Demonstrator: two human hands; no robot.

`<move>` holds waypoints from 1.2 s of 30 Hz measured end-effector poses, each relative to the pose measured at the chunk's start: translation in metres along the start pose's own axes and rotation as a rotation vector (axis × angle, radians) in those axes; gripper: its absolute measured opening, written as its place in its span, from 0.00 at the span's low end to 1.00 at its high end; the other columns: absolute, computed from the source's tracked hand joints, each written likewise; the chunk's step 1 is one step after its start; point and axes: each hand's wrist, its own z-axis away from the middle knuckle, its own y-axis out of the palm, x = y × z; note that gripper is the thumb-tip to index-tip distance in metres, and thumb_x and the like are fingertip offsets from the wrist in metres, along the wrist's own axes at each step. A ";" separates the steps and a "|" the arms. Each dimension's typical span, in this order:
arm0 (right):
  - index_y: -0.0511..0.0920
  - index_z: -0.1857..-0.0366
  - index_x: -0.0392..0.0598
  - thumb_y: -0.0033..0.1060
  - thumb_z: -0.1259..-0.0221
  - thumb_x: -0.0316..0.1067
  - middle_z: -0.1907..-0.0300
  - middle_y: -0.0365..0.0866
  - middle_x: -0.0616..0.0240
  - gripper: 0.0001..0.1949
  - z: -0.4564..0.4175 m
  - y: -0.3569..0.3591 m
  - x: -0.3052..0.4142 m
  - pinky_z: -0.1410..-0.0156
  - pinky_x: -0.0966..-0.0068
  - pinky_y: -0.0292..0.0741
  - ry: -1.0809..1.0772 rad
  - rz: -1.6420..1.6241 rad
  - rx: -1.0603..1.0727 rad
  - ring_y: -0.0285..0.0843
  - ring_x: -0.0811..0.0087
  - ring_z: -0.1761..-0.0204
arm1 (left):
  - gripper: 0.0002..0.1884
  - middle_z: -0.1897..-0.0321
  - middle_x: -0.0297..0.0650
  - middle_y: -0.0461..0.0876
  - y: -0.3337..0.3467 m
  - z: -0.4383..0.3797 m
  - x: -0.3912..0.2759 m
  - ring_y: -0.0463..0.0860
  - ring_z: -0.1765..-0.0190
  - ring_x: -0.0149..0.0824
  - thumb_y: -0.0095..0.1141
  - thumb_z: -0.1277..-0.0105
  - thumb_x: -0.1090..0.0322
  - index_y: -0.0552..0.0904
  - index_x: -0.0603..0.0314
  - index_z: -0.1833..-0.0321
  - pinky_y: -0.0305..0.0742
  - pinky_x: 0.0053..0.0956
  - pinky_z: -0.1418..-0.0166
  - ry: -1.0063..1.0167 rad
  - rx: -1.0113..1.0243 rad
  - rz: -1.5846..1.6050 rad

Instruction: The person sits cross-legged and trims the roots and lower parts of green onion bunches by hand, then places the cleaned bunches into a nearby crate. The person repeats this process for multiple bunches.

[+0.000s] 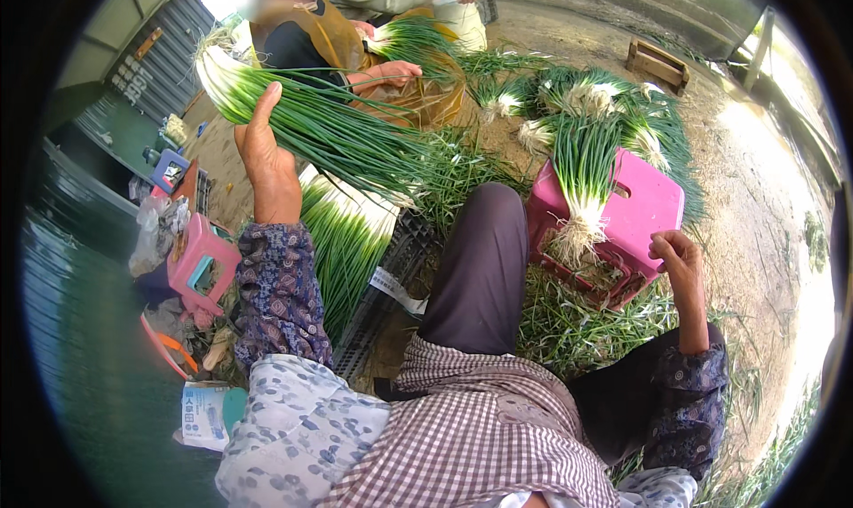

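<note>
My left hand [270, 168] is raised and grips a large bunch of spring onions [313, 125], white root ends to the upper left, long green leaves trailing right. Below that bunch, more spring onions [353, 228] lie packed in a black plastic crate [406, 248]. A smaller bunch of spring onions [586, 181] rests on an upside-down-looking pink plastic stool [650, 188], its roots hanging over the near edge. Beside the stool's right corner is my right hand [676, 255], fingers curled together, with nothing visible in them.
Trimmed leaves [593, 321] litter the ground around the stool. Behind it lie several spring onion bunches [586, 95]. A co-worker [313, 41] sits at the upper left with spring onions; another person sits beyond. A pink stool [203, 261] and bags stand left. A wooden block [656, 65] lies far right.
</note>
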 end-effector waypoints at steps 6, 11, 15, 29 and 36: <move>0.83 0.61 0.46 0.59 0.38 0.38 0.70 0.81 0.71 0.09 -0.007 0.022 0.011 0.66 0.84 0.67 -0.017 -0.019 0.140 0.75 0.82 0.67 | 0.20 0.60 0.36 0.83 -0.094 -0.010 -0.103 0.83 0.61 0.30 0.67 0.45 0.79 0.79 0.65 0.49 0.79 0.24 0.58 0.091 0.002 -0.480; 0.82 0.60 0.48 0.58 0.32 0.39 0.69 0.80 0.76 0.08 -0.012 0.038 0.024 0.68 0.87 0.64 -0.056 -0.044 0.099 0.73 0.86 0.69 | 0.20 0.61 0.44 0.85 -0.144 -0.013 -0.111 0.87 0.65 0.36 0.66 0.44 0.77 0.78 0.66 0.48 0.85 0.30 0.62 -0.023 0.091 -0.549; 0.83 0.57 0.47 0.56 0.32 0.33 0.68 0.81 0.76 0.07 0.008 0.126 0.107 0.73 0.90 0.63 -0.192 -0.290 0.422 0.72 0.88 0.75 | 0.20 0.61 0.42 0.84 -0.141 -0.008 -0.110 0.86 0.65 0.34 0.66 0.44 0.78 0.78 0.65 0.47 0.84 0.29 0.63 -0.071 0.026 -0.471; 0.77 0.70 0.41 0.60 0.40 0.28 0.76 0.77 0.57 0.03 0.082 0.356 0.175 0.70 0.66 0.75 -0.911 -0.347 0.927 0.78 0.62 0.75 | 0.21 0.61 0.34 0.81 -0.159 0.023 -0.055 0.83 0.64 0.31 0.65 0.44 0.77 0.78 0.61 0.46 0.81 0.26 0.60 -0.196 -0.003 -0.351; 0.77 0.63 0.41 0.64 0.40 0.37 0.72 0.76 0.61 0.10 0.121 0.312 0.136 0.68 0.65 0.77 -0.977 -0.024 1.280 0.80 0.58 0.70 | 0.24 0.61 0.37 0.83 -0.217 0.006 -0.073 0.84 0.62 0.31 0.67 0.46 0.76 0.77 0.64 0.44 0.82 0.27 0.60 -0.318 -0.035 -0.569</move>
